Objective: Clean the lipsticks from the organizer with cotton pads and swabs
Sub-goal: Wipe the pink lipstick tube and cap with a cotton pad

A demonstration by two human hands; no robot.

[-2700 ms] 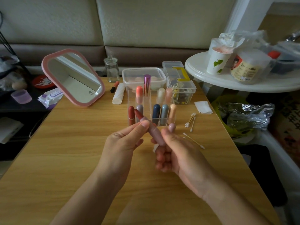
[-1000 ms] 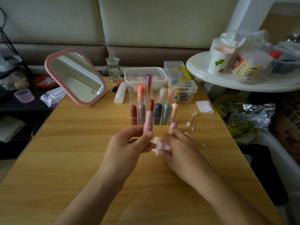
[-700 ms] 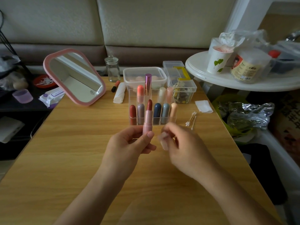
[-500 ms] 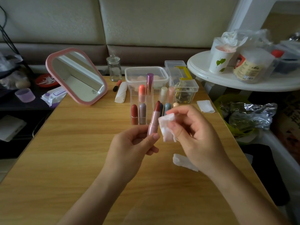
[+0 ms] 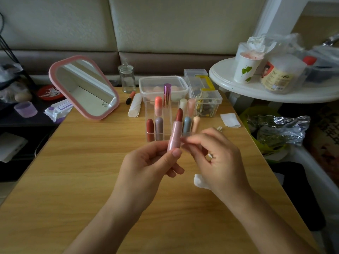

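My left hand (image 5: pixel 146 167) holds a pink lipstick (image 5: pixel 175 136) upright with its dark red bullet twisted out. My right hand (image 5: pixel 218 160) is beside it, fingertips pinched against the tube's right side; only a sliver of the white cotton pad (image 5: pixel 210 155) it holds shows between the fingers. A second crumpled cotton pad (image 5: pixel 199 181) lies on the table under that hand. Behind them stands the clear organizer (image 5: pixel 149 105) with several capped lipsticks. Cotton swabs (image 5: pixel 219 128) peek out past my right knuckles.
On the wooden table (image 5: pixel 73 180) stand a pink-framed mirror (image 5: pixel 84 88), a glass jar (image 5: pixel 127 79), two clear plastic boxes (image 5: pixel 163 83) and a folded white pad (image 5: pixel 230 120). A white round side table (image 5: pixel 238 88) with cups sits at the right.
My right hand has come down from beside the bullet to the tube's lower part, and the cotton pad it held up is now mostly hidden in its fingers. The lipstick stays upright in my left hand.
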